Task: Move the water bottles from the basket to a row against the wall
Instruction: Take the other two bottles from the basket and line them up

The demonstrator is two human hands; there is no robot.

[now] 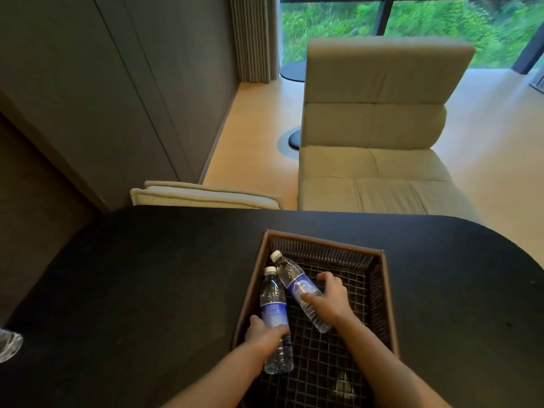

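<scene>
Two clear water bottles with blue labels and white caps lie inside a dark woven basket on the black table. My left hand is wrapped around the lower body of the left bottle, whose cap points away from me. My right hand grips the middle of the right bottle, which lies slanted with its cap toward the basket's far left corner. The two bottles touch near their necks. The grey wall runs along the table's left side.
The black table has a rounded right end. Part of another clear bottle shows at the left frame edge. A beige lounge chair and a cushion stand beyond the table's far edge.
</scene>
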